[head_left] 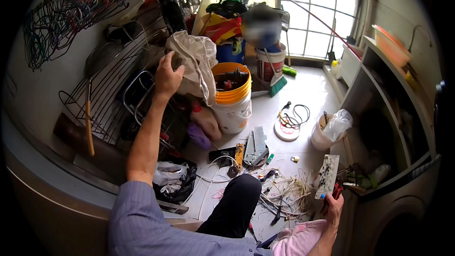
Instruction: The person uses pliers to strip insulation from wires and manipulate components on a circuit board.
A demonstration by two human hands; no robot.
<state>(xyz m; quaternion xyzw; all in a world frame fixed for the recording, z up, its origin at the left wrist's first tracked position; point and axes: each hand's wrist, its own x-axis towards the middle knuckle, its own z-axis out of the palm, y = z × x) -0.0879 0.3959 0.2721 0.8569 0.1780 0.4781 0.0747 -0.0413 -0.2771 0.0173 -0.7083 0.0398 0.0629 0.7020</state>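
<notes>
My left hand is stretched out to the upper left, thumb and fingers apart, in front of a beige cloth bag; whether it touches the cloth I cannot tell. The bag hangs beside a white bucket with a yellow rim and dark items inside. At the lower right my right hand is closed around red-handled pliers. A whitish panel with black specks stands up right at those fingers; its hold is partly hidden. Below that wrist lies a pink cloth.
Tangled cables, a grey metal piece and a yellow strip litter the floor. A wire rack lines the left, shelves the right. A small bin and a green broom stand farther off.
</notes>
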